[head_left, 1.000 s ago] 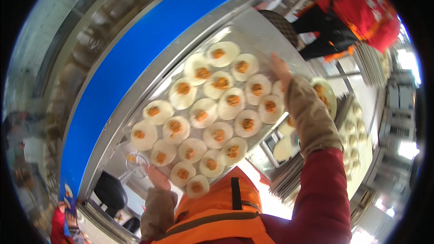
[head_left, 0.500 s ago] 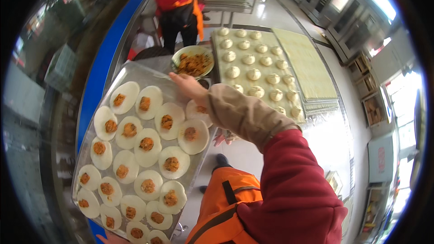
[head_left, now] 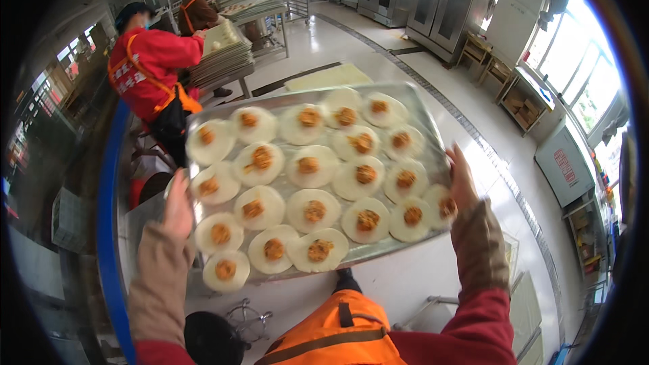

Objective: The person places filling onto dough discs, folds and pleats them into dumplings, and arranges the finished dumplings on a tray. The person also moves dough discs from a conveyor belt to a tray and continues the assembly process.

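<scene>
A shiny metal tray (head_left: 417,109) is held up in front of me, carrying several rows of round white dough wrappers (head_left: 296,220). On each wrapper sits a small mound of orange-brown filling (head_left: 314,211). My left hand (head_left: 178,204) grips the tray's left edge, thumb up. At the opposite edge, my right hand (head_left: 462,179) has hold of the tray beside the last wrapper. The undersides of both hands' grips are hidden by the tray.
A co-worker in red (head_left: 145,67) stands at the far left by a stack of trays (head_left: 223,61). A blue edge strip (head_left: 111,196) runs along my left. A black stool (head_left: 213,339) stands below the tray. Pale sheets (head_left: 328,77) show beyond it.
The tray has swung from the left to in front of me and turned level. My right hand has moved from its far edge to its right edge. My view has lifted toward the room.
</scene>
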The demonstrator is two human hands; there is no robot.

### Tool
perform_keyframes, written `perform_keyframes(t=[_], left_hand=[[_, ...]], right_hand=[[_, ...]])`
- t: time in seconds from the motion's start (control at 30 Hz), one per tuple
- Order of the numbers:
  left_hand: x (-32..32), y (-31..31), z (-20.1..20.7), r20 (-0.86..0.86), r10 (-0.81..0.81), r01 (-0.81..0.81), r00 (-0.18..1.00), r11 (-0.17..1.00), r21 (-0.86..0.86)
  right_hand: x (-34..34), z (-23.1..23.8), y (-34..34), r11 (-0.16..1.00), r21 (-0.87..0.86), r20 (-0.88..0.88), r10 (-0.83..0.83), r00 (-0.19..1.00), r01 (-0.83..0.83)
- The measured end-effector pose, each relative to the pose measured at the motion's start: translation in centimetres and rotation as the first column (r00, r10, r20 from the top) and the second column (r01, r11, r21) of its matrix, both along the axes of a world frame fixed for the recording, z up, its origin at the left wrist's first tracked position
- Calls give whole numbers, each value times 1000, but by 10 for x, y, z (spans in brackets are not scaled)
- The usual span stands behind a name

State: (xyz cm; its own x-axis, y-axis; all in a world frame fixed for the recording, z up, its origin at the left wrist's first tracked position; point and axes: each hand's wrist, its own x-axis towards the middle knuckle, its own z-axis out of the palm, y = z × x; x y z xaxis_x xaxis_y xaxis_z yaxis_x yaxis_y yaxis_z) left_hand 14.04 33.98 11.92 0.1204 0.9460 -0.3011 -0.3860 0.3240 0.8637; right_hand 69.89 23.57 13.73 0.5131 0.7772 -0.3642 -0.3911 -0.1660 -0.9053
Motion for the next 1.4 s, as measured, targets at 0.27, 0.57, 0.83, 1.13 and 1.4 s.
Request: perform_keyframes(t=[0.27, 0.57, 0.83, 1.13, 1.4], left_hand=[[380, 235, -5, -145, -203, 172, 968, 964, -201], [536, 345, -128, -503, -190, 224, 843, 975, 7], [553, 326, -125, -606, -324, 414, 726, 910, 9], [444, 107, 45, -332, -414, 512, 847, 803, 304], [145, -206, 24, 129, 50, -81, 990, 964, 254]], right_hand=[[204, -115, -83, 929, -12, -193, -364, 911, 369], [140, -177, -76, 781, -73, -352, -602, 717, 620], [122, -147, -82, 730, -183, -423, -663, 618, 658], [136, -177, -128, 903, -185, -292, -427, 856, 387], [49, -100, -115, 914, 298, 497, -396, 772, 277]])
